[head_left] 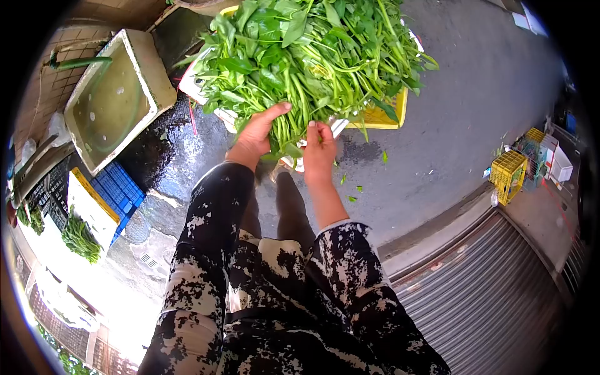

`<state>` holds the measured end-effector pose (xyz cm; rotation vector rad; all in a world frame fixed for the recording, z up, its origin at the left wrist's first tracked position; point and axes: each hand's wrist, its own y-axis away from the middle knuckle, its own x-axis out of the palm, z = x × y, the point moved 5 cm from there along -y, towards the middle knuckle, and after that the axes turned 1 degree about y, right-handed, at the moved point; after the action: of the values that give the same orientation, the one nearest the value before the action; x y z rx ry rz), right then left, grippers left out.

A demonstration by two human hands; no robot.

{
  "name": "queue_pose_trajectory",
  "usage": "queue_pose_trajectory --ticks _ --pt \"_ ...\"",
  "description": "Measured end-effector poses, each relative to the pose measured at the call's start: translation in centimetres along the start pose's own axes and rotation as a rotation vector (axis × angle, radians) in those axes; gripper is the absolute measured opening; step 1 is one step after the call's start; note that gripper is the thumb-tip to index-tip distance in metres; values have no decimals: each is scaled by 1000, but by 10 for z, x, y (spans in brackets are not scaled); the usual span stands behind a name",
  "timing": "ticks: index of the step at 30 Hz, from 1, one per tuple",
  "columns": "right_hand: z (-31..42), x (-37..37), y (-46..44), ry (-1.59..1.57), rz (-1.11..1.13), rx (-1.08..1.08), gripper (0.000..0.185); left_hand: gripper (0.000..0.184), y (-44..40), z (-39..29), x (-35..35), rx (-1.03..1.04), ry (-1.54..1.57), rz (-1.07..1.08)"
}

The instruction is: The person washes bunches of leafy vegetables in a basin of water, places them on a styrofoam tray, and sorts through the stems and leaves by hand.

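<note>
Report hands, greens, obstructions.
Left hand holds bunched stems. Right hand pinched beside them, contents unclear. Greens heaped over yellow crate. Nothing visibly blocking hands.

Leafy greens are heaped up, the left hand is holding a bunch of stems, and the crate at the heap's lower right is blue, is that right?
Not quite: the head view shows the crate at the lower right of the leafy greens is yellow, not blue. They are heaped up, and the left hand is holding a bunch of stems.
</note>
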<state>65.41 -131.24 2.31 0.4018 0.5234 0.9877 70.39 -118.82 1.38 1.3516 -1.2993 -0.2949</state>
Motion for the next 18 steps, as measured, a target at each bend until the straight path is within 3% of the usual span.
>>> queue_pose_trajectory --ticks 3,5,7,9,12,13,15,17,18 --pt "7 0 9 38 75 -186 22 42 3 -3 -1 -34 65 80" --pt "12 -4 7 124 142 -193 25 38 4 -3 -9 -52 80 115" --pt "30 0 11 573 295 -189 27 29 -5 -1 -27 -73 108 159" --pt "56 -2 19 652 226 -270 26 25 -4 1 -33 -61 166 185" --pt "88 2 29 573 -68 -643 21 28 0 -5 -46 -32 179 203" --pt "94 6 27 575 -64 -646 21 28 5 -7 -47 -29 183 202" --pt "93 14 16 897 -65 -444 25 32 16 -15 -51 -4 215 228" --pt "90 16 12 868 -59 -465 34 34 11 -17 -68 -7 211 221" --pt "85 18 11 1037 85 -408 36 34 11 -17 -72 -30 197 244"
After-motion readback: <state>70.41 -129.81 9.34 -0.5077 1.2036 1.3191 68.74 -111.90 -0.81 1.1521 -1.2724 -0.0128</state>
